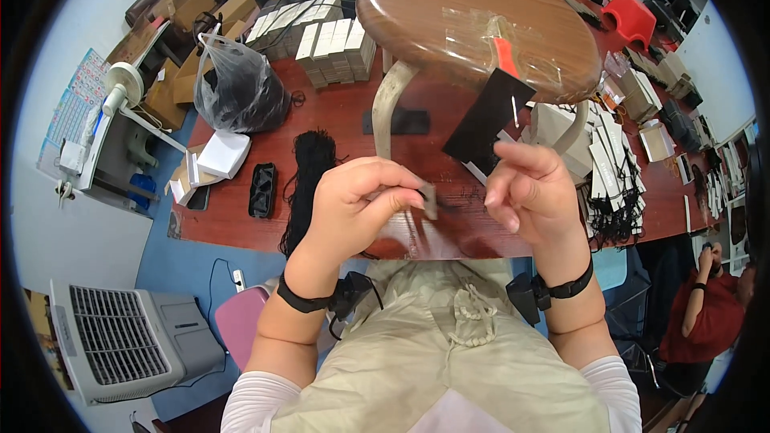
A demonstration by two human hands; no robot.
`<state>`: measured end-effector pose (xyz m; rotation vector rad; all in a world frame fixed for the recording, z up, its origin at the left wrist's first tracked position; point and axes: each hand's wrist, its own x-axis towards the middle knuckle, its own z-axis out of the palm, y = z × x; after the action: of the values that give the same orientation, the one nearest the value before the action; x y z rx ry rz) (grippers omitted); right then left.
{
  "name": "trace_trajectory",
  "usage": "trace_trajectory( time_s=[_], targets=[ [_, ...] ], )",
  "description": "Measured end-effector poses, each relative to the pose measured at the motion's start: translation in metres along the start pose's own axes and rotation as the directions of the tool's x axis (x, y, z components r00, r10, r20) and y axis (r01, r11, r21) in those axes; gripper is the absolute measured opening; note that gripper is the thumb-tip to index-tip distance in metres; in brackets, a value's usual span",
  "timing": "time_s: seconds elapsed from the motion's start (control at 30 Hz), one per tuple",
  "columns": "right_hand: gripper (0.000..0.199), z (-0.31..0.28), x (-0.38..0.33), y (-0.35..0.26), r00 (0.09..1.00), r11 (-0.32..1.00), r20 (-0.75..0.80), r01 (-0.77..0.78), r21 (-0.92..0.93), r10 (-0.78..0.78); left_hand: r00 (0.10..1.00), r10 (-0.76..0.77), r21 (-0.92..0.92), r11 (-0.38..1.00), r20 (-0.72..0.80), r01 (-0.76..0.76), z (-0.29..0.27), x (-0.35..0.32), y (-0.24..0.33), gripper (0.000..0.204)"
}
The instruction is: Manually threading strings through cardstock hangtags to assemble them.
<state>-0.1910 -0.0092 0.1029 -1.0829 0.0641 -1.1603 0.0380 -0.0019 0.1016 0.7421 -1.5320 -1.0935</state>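
My left hand (357,204) is closed in a pinch over the table's near edge. Between its thumb and fingertips is a small, flat, greyish piece (430,202), blurred, its kind unclear. To the right, my right hand (533,191) is raised with the fingers apart and bent, and I see nothing in it. Just beyond those fingers a black card (488,122) with a white mark hangs tilted from the rim of a round wooden stool (417,12). Clear tape and an orange-red strip (504,58) lie on the stool's seat. Left of my left hand lies a bundle of black cords (309,172).
The stool stands on the red-brown table (337,108). White tags with black cords (616,164) are heaped at right. Stacked white boxes (333,50), a grey plastic bag (241,88) and a black tray (262,190) are at left. A person in red (710,313) sits at right.
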Motion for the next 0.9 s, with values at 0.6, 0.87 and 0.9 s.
trace_trajectory(
  time_s=[0.6, 0.87, 0.9],
  targets=[
    [0.037, -0.039, -0.084, 0.064, 0.955, 0.090, -0.255, -0.270, -0.959, 0.152, 0.865, -0.434, 0.464, 0.839, 0.252, 0.285, 0.011, -0.031, -0.080, 0.007],
    [0.033, -0.028, -0.078, 0.093, 0.921, 0.291, -0.360, -0.389, -0.874, 0.151, 0.916, -0.255, 0.424, 0.899, 0.310, 0.107, 0.028, -0.043, -0.112, 0.021],
    [0.029, -0.031, -0.081, 0.095, 0.934, 0.251, -0.343, -0.358, -0.899, 0.102, 0.943, -0.228, 0.534, 0.843, 0.241, 0.068, 0.033, -0.042, -0.111, 0.024]
  ],
)
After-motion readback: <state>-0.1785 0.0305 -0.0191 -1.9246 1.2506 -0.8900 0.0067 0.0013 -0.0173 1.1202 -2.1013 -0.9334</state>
